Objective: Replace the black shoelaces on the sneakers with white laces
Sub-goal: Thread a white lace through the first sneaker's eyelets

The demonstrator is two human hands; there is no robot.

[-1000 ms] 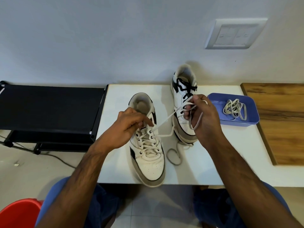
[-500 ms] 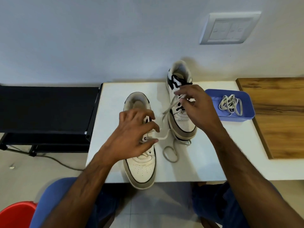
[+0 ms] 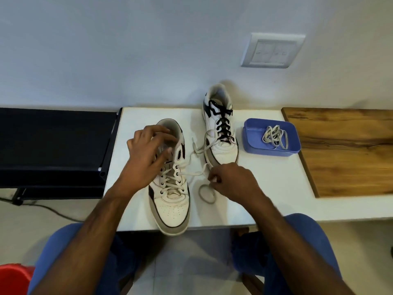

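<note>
The near sneaker [image 3: 172, 207] lies on the white table [image 3: 265, 188], toe toward me, with a white lace [image 3: 191, 173] threaded through its eyelets. My left hand [image 3: 146, 154] grips its tongue at the top eyelets. My right hand [image 3: 231, 182] pinches the lace's loose strand just right of that shoe; the rest of the strand trails toward the far shoe and curls in a loop [image 3: 206, 193] on the table. The far sneaker [image 3: 223, 147] stands behind, still laced in black [image 3: 221, 128].
A blue tray [image 3: 248, 143] right of the far sneaker holds another white lace [image 3: 275, 137]. A wooden board [image 3: 344, 150] lies at the right. A black rack [image 3: 53, 141] stands at the left, a red bucket [image 3: 12, 277] at the lower left. A wall runs behind the table.
My right hand came down from in front of the far sneaker to the table beside the near shoe, and the lace went slack. My left hand shifted up to the tongue.
</note>
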